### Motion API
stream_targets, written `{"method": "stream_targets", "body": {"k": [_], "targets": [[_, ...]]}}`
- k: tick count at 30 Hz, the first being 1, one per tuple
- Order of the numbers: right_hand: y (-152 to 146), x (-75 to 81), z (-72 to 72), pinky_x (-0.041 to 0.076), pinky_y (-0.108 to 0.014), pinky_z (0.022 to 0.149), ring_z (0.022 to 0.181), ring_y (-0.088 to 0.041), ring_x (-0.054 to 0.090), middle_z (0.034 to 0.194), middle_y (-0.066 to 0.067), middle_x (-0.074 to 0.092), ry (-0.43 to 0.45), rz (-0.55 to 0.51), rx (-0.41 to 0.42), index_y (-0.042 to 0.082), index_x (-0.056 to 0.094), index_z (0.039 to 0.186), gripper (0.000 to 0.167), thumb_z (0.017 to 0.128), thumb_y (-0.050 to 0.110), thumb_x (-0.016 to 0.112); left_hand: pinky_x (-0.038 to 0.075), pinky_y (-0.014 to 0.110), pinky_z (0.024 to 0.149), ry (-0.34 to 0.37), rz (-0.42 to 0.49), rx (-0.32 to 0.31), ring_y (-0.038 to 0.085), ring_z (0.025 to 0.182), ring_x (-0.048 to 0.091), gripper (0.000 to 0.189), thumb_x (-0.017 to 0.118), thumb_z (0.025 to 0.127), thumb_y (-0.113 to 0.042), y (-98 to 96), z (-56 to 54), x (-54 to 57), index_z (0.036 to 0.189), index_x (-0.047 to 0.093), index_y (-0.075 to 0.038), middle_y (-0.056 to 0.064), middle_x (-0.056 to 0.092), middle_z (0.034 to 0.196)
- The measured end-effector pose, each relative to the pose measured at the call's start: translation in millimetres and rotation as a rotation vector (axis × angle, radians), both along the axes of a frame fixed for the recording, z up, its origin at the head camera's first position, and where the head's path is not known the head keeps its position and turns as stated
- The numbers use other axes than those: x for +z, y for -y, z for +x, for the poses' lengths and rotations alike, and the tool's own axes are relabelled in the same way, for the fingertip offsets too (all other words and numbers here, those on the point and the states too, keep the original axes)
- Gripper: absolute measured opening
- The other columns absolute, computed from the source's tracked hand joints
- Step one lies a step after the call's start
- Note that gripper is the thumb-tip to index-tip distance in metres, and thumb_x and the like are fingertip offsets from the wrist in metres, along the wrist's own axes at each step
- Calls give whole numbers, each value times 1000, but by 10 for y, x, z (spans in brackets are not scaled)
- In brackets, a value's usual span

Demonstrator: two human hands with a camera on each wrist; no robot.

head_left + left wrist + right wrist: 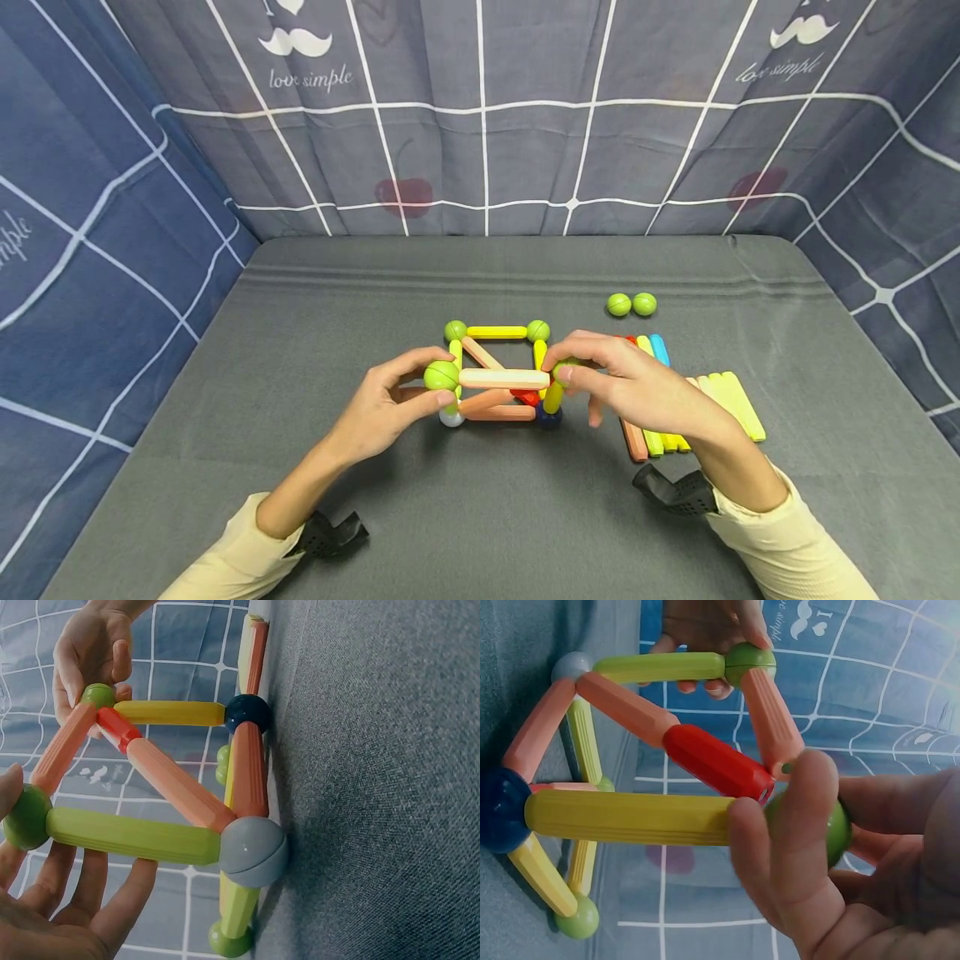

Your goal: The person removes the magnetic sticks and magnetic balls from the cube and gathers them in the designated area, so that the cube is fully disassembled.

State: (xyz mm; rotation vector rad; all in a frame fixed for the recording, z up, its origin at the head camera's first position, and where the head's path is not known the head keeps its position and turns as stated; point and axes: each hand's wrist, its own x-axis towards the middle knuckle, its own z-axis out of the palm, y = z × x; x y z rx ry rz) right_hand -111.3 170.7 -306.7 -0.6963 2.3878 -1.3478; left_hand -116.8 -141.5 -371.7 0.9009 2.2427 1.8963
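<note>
A frame of ball-and-stick building pieces stands on the grey table. My left hand (386,408) holds the green ball (442,375) at its upper left corner, thumb and fingers on either side. At the upper right corner my right hand (626,383) pinches another green ball (836,832), partly hidden by the fingers. A salmon stick (504,379) spans the top between these balls. Below stand a grey ball (253,851) and a dark blue ball (248,712), with a lime stick (135,835) and a yellow stick (634,817) rising from them. A red stick (716,761) slants up beside my right fingertips.
Flat on the table behind is the frame's other part, with a yellow stick (497,332) between two green balls. Two loose green balls (632,305) lie at the back right. Several loose sticks (731,404) lie in rows by my right forearm. A grid-patterned curtain (480,158) surrounds the table.
</note>
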Motion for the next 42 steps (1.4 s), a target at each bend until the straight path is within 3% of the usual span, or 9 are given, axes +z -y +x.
{"method": "stream_targets", "body": {"k": [8, 19, 25, 28, 36, 38, 42], "targets": [[-110, -12, 6, 53, -34, 67, 55, -25, 63, 95, -13, 63, -101, -107, -82, 11, 66, 115, 17, 100, 10, 57, 56, 40, 85, 17, 0, 17, 21, 99, 61, 37, 70, 89, 1, 3, -13, -9, 125, 61, -3, 10, 62, 109], [-184, -46, 40, 54, -34, 65, 58, -25, 64, 100, -14, 65, -110, -138, -107, 9, 65, 117, 19, 98, 11, 62, 55, 37, 86, 20, -11, 22, 21, 101, 61, 38, 70, 89, 2, 4, -7, -1, 126, 60, -2, 10, 62, 111], [-277, -69, 63, 57, -34, 67, 74, -24, 67, 110, -10, 62, -99, -138, -213, 9, 63, 122, 31, 92, 11, 72, 56, 37, 86, 24, -5, 18, 21, 101, 61, 38, 70, 89, 2, 6, -12, -1, 126, 60, -2, 10, 62, 110], [-351, -79, 53, 56, -30, 70, 79, -22, 67, 106, -10, 64, -118, -98, -280, 8, 63, 122, 33, 91, 13, 73, 56, 37, 86, 20, -7, 17, 21, 101, 61, 39, 70, 89, 2, 4, -15, 0, 126, 60, -2, 10, 62, 110], [-624, -98, -102, 49, -29, 53, 57, -24, 58, 91, -5, 67, -187, -32, -403, 7, 64, 121, 30, 93, 17, 72, 55, 39, 86, 19, -3, 18, 21, 101, 61, 38, 70, 89, 2, 7, -16, -9, 125, 60, -2, 10, 62, 110], [-703, -102, -179, 47, -28, 54, 55, -24, 58, 87, -3, 66, -194, -37, -428, 6, 63, 121, 31, 93, 16, 72, 55, 38, 86, 19, 0, 17, 21, 101, 62, 38, 70, 89, 2, 7, -16, -13, 125, 60, -2, 10, 62, 109], [-894, -119, -370, 52, -23, 65, 62, -22, 65, 97, -6, 62, -139, -39, -487, 3, 59, 126, 37, 93, 16, 71, 56, 36, 86, 16, 3, 13, 20, 101, 61, 38, 70, 89, 2, 7, -16, -21, 125, 60, -1, 10, 62, 109]]}}
